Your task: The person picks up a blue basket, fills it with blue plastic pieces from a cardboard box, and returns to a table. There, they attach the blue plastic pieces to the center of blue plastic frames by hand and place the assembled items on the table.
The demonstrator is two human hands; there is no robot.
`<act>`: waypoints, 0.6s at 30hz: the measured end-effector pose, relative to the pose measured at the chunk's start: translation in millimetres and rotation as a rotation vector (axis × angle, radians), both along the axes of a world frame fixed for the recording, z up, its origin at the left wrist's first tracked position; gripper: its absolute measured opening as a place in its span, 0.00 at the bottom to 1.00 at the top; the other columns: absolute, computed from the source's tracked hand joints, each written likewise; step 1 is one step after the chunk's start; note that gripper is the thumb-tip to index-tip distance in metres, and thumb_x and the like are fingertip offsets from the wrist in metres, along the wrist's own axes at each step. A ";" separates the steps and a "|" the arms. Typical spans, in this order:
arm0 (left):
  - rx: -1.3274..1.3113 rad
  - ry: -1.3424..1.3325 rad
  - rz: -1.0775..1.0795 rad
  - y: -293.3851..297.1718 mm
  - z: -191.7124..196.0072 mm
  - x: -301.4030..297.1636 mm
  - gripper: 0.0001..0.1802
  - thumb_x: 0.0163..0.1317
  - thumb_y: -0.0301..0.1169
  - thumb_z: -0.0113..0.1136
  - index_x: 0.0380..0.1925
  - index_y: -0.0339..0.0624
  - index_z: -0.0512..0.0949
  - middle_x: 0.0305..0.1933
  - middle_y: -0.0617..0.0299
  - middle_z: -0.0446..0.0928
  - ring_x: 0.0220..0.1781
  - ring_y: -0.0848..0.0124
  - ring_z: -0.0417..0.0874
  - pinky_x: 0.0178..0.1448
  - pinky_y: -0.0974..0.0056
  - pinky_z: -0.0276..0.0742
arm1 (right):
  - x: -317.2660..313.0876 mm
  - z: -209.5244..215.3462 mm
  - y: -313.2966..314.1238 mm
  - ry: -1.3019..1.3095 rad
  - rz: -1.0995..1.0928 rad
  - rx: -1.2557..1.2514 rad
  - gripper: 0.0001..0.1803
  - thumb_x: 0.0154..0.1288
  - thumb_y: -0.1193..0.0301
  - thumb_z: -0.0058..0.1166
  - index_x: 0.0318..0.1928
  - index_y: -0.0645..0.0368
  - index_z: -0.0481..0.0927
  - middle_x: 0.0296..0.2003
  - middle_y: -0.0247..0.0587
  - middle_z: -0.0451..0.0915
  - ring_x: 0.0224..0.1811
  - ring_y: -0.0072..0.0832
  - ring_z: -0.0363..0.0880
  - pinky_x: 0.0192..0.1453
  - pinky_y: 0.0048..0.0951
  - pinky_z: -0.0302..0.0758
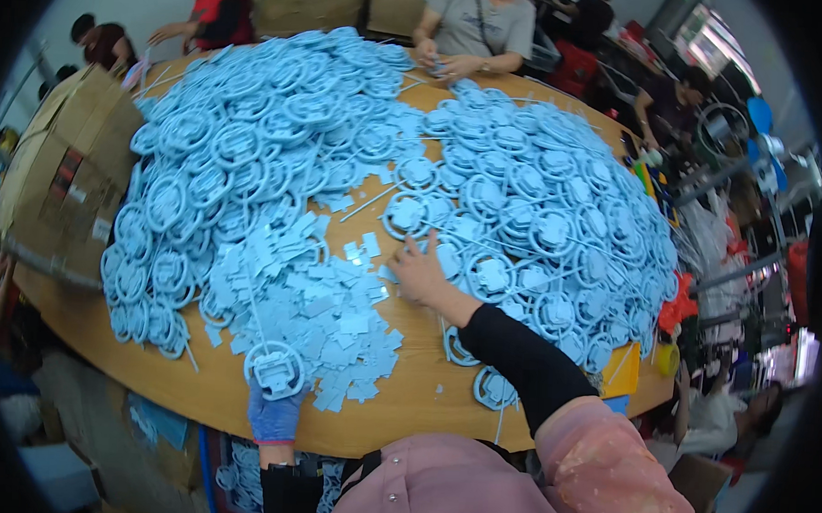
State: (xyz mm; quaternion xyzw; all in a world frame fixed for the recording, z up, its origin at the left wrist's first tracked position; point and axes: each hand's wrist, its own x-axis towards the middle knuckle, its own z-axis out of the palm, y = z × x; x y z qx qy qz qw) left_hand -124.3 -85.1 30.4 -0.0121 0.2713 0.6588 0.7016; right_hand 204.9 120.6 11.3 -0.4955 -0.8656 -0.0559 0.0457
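Note:
My left hand (274, 417), in a blue glove, grips a light-blue plastic ring part (275, 370) near the table's front edge. The part has a boxy centre inside the ring, and a thin stick (255, 309) appears to run from it. My bare right hand (418, 270) reaches forward with its fingers apart, at the inner edge of the right-hand pile of similar ring parts (559, 231). Its fingertips are beside a ring part (405, 214); nothing is visibly held there. Between my hands lies a heap of small flat light-blue plates (335, 322).
A taller pile of ring parts (242, 139) covers the wooden table's (404, 412) left side. A cardboard box (75, 168) stands at the left edge. Across the table a person (481, 26) handles a small part. A yellow bin (622, 368) sits at the right edge.

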 end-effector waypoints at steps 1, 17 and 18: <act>-0.017 -0.022 -0.002 0.9 -2.2 -0.3 0.28 0.65 0.46 0.51 0.63 0.49 0.65 0.65 0.51 0.66 0.62 0.50 0.70 0.53 0.35 0.73 | -1.6 -1.2 -3.6 0.024 -0.012 -0.005 0.12 0.54 0.67 0.51 0.38 0.53 0.84 0.42 0.42 0.79 0.64 0.47 0.64 0.66 0.75 0.42; -0.091 -0.003 -0.315 51.0 0.5 62.0 0.30 0.63 0.40 0.53 0.64 0.43 0.63 0.65 0.53 0.66 0.64 0.53 0.69 0.57 0.40 0.72 | -25.8 -36.0 -133.5 0.392 -0.431 -0.229 0.08 0.47 0.70 0.56 0.29 0.59 0.79 0.34 0.44 0.75 0.41 0.39 0.75 0.36 0.39 0.74; -0.068 -0.006 -0.363 57.2 6.4 77.7 0.30 0.63 0.40 0.53 0.64 0.42 0.63 0.65 0.53 0.67 0.64 0.54 0.69 0.57 0.41 0.72 | -36.9 -49.7 -133.5 0.388 -0.432 -0.184 0.07 0.47 0.70 0.56 0.28 0.60 0.79 0.34 0.44 0.75 0.42 0.39 0.75 0.35 0.38 0.74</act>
